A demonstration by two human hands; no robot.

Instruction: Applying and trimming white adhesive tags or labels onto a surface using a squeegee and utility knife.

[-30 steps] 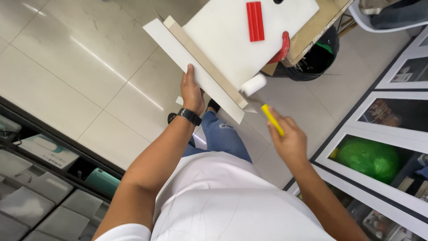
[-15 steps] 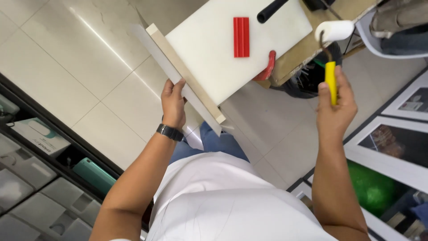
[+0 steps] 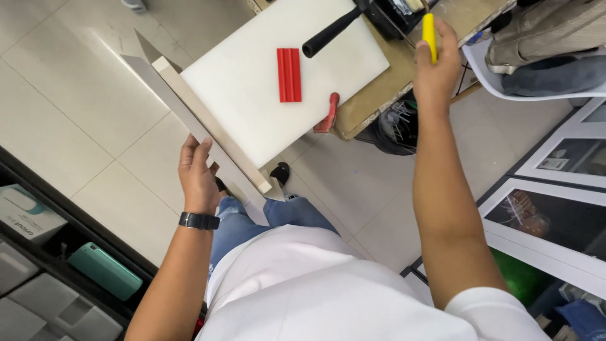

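Note:
My left hand [image 3: 197, 172], with a black watch on its wrist, grips the edge of a long pale board [image 3: 189, 113] that stands on its edge against a white panel [image 3: 252, 82]. The white panel lies on a wooden table [image 3: 379, 95]. My right hand [image 3: 435, 63] is stretched far forward over the table and is closed on a yellow handle [image 3: 429, 35]; the tool's head is hidden at the top edge. A red ribbed block [image 3: 289, 74] and a black-handled tool [image 3: 331, 35] lie on the white panel.
A red clamp [image 3: 328, 113] hangs at the table's edge. Under the table stands a dark bin [image 3: 391, 126]. A chair with a bag [image 3: 543, 44] is at the right, framed glass panels [image 3: 555, 215] below it, and shelves with boxes [image 3: 38, 252] at the left.
My right hand has swung up from beside the board to over the table with the yellow-handled tool. My left hand has stayed on the board's edge.

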